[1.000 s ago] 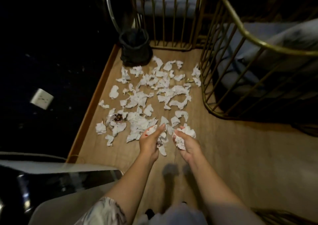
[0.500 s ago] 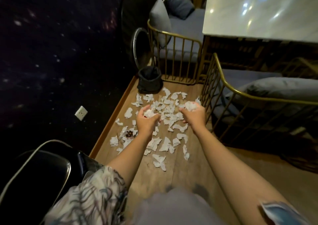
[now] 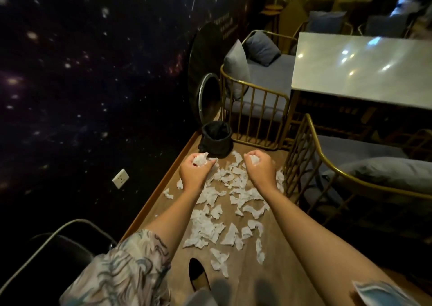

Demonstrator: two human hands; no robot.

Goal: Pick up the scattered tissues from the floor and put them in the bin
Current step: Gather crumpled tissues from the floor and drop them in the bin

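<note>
Several crumpled white tissues (image 3: pixel 211 228) lie scattered over the wooden floor (image 3: pixel 275 277) in front of me. A small black bin (image 3: pixel 216 139) lined with a dark bag stands at the far end of the floor, beside the dark wall. My left hand (image 3: pixel 195 172) is raised above the floor, just short of the bin, shut on a wad of tissues (image 3: pixel 200 159). My right hand (image 3: pixel 259 167) is level with it to the right, shut on another wad of tissues (image 3: pixel 253 159).
A gold wire-framed sofa (image 3: pixel 254 100) with grey cushions stands behind the bin. A second gold-framed seat (image 3: pixel 350 177) borders the floor on the right. A pale table (image 3: pixel 360 67) is beyond. A dark chair (image 3: pixel 53 247) sits at lower left, my shoe (image 3: pixel 198 274) near the bottom.
Both hands have lifted from the floor with tissues in them and moved forward toward the bin. My view has risen and tilted, so more of the room shows.
</note>
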